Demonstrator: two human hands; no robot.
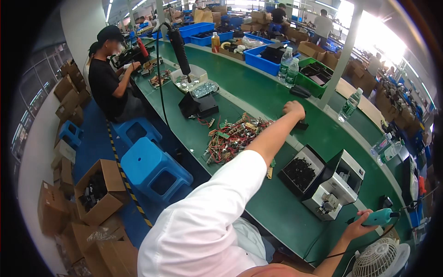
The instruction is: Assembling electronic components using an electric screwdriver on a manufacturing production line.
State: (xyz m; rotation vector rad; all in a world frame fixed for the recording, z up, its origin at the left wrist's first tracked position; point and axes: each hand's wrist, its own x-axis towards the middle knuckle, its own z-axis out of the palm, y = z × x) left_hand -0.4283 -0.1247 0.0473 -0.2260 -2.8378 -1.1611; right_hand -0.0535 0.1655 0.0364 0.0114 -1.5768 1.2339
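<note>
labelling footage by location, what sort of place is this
Probably an electronics assembly or repair workshop: a heap of wired circuit boards lies on the long green bench, the right hand holds a teal corded tool, and a person in a dark shirt sits farther along.

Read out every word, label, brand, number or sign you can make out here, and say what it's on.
No text is clear enough to quote.
Water bottle: green label, print too small.
Teal corded tool in the right hand: no readable lettering.
Black hanging screwdriver: any markings too blurred.
</note>
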